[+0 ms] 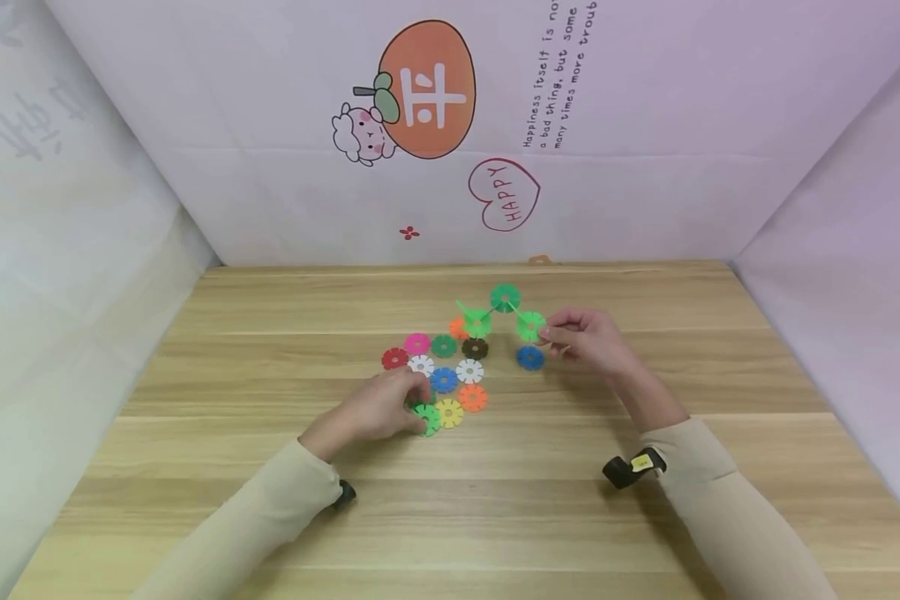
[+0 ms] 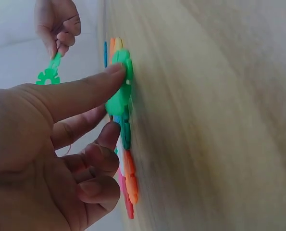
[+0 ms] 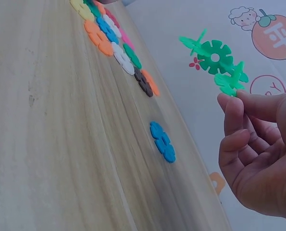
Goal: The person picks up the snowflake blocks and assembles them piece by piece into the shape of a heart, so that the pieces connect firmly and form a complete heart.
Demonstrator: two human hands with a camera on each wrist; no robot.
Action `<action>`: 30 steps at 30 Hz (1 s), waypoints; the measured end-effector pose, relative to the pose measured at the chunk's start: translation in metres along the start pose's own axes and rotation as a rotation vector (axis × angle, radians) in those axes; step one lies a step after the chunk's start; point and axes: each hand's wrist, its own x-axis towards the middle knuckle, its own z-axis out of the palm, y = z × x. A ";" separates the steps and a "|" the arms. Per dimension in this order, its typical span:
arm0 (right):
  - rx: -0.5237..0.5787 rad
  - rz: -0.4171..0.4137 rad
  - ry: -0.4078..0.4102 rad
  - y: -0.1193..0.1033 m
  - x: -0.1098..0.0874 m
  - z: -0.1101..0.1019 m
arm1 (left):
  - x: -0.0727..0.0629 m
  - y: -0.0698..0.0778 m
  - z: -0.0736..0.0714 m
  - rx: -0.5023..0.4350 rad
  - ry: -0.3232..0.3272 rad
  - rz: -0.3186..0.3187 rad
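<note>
My right hand (image 1: 588, 337) pinches the edge of a joined piece of slotted plastic discs. In it, light green discs (image 3: 225, 80) slot into a darker green disc (image 3: 207, 64), and the whole is held above the table. Lower and to the left, my left hand (image 1: 378, 406) has its thumb and a finger on a light green slotted disc (image 2: 118, 102), pinching it at the near edge of the loose discs. A dark green disc (image 2: 126, 134) lies partly hidden beside those fingers. A blue disc (image 3: 161, 140) lies flat by itself below the right hand.
Loose flat discs lie in a cluster left of centre, among them yellow (image 1: 442, 419), orange (image 1: 473, 407), white (image 1: 470, 363), brown (image 1: 476, 341), pink (image 1: 417, 337) and red (image 1: 394, 352). A white printed sheet (image 1: 285, 200) stands behind the wooden table (image 1: 540, 517).
</note>
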 end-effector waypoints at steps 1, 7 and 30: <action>0.003 0.001 0.002 0.000 0.000 0.001 | -0.001 0.000 0.000 -0.026 0.001 -0.005; 0.023 0.010 0.014 -0.002 -0.001 0.009 | -0.005 0.000 -0.001 -0.184 0.059 -0.022; 0.287 -0.104 0.071 -0.021 -0.014 0.056 | 0.043 0.068 0.019 -0.245 0.735 0.213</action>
